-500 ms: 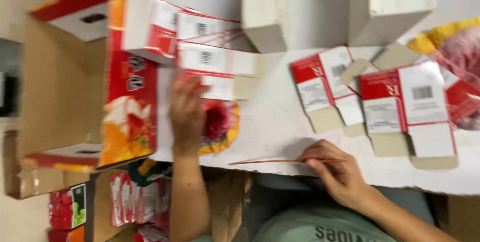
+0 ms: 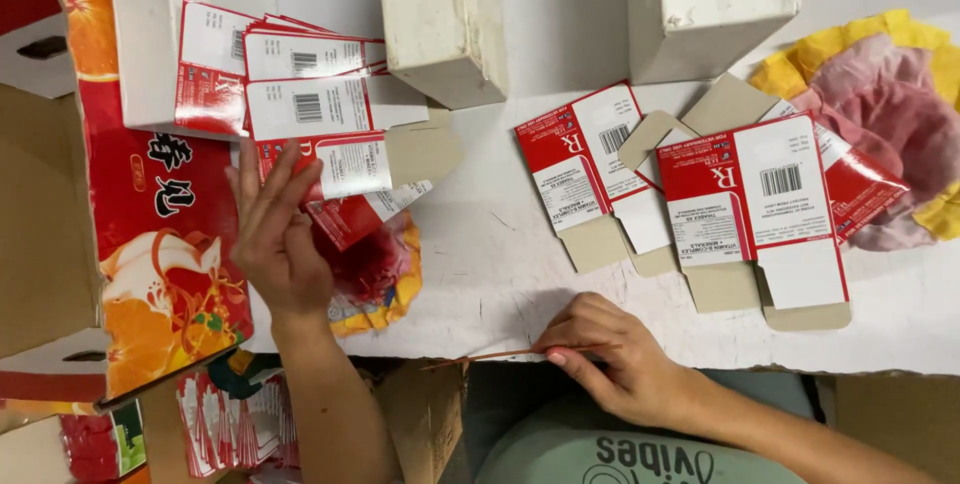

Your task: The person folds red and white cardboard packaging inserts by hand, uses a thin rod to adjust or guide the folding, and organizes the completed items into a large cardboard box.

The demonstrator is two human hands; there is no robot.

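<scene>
1. Flattened red-and-white cartons [image 2: 310, 134] lie fanned at the far left of the white worktop [image 2: 500, 274], none folded up as far as I can see.
2. Left hand [image 2: 275, 234] rests spread, fingers released, on the nearest carton of that fan.
3. Right hand [image 2: 615, 364] pinches a thin red strip [image 2: 500, 355] at the near edge.
4. More flat cartons [image 2: 750, 204] wait at the right, beside crumpled pink and yellow cloths [image 2: 880, 94].

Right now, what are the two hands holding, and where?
The right hand pinches a thin red stick at its right end. The left hand lies open on flat red-and-white cartons, gripping nothing.
</scene>
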